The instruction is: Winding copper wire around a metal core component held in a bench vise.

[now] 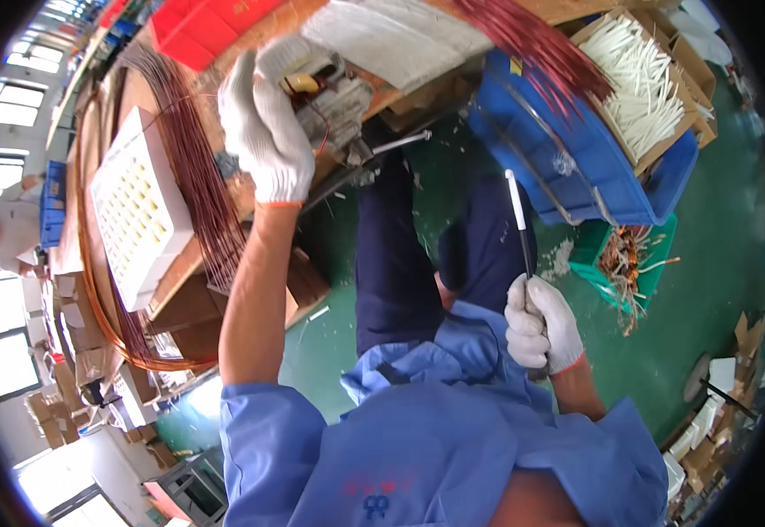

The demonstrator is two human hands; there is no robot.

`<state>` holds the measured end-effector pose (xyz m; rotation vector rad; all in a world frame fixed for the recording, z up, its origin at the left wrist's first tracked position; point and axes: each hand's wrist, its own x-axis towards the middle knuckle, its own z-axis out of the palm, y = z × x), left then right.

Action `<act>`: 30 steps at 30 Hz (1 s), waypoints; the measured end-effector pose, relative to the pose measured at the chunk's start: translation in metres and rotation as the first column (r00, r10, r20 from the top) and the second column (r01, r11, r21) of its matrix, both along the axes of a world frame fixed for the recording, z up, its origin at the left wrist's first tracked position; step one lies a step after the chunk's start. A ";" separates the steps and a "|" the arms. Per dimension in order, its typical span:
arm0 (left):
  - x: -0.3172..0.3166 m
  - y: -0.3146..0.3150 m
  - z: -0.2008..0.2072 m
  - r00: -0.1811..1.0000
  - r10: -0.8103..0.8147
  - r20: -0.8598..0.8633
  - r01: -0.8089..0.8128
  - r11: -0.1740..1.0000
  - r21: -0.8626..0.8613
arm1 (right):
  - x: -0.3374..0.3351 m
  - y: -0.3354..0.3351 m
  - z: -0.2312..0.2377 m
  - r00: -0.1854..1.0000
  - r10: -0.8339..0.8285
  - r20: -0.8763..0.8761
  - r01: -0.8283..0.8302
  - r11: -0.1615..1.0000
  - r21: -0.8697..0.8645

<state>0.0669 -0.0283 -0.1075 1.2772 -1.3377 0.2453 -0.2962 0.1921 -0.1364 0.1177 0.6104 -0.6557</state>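
1. The left hand [264, 123], in a white knitted glove, is raised to the wooden workbench [224, 198] and lies on a small coil assembly [325, 92] with a yellow part and thin wires. The fingers are bent over its top edge, but I cannot tell if they really grip it.
2. The right hand [541, 325], also gloved, is low, near the person's lap, well apart from the bench. Its fingers are closed tightly around a thin dark rod [517, 220] with a white tip, which points up and a little to the left.
3. Bundles of copper wire [194, 176] hang over the bench beside a white perforated tray [137, 206], to the left of the raised arm.
4. To the right of the bench stands a blue plastic crate [567, 167], and on it a cardboard box [642, 88] full of white tubes.
5. A green bin [628, 259] with wire scraps stands on the green floor below the crate.
6. The person wears a blue work coat and dark trousers.
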 end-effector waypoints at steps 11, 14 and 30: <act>0.076 -0.033 0.016 0.259 -0.140 -0.956 0.520 0.854 0.015 | 0.103 -0.053 0.053 0.832 0.168 -0.528 -0.488 0.672 -0.556; 0.063 -0.055 0.039 0.397 -0.201 -0.895 0.452 0.892 0.001 | 0.131 -0.080 0.061 0.792 0.054 -0.608 -0.478 0.674 -0.563; 0.023 -0.139 0.034 0.969 -0.243 -0.047 0.241 0.884 0.401 | 0.161 -0.165 0.092 0.629 0.048 -0.776 -0.668 0.545 -0.508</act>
